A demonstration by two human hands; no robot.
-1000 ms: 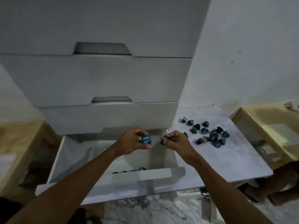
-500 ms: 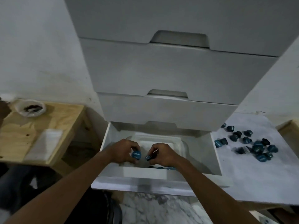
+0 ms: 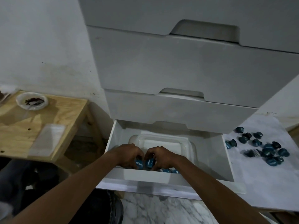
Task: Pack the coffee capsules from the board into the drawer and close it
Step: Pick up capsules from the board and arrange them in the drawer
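Note:
The bottom drawer (image 3: 215, 160) of a white cabinet stands pulled out. Both my hands are inside it near the front wall. My left hand (image 3: 129, 153) grips a blue coffee capsule (image 3: 139, 164), label up. Right beside it, my right hand (image 3: 159, 156) grips another blue capsule (image 3: 149, 163). The two capsules almost touch. Several blue capsules (image 3: 168, 170) lie in the drawer just behind its front wall. A clear plastic tray (image 3: 161, 141) sits at the drawer's back. On the white board (image 3: 267, 183) to the right lies a loose cluster of several blue capsules (image 3: 265, 151).
Two shut drawers (image 3: 178, 107) overhang the open one. A low wooden table (image 3: 48, 126) with a white dish (image 3: 32, 101) and a clear lid (image 3: 47, 139) stands to the left. Marbled floor (image 3: 161, 210) lies below the drawer front.
My hands carried one capsule each from above the drawer's right edge down into the drawer's front. My view swung left, so the board now sits at the far right.

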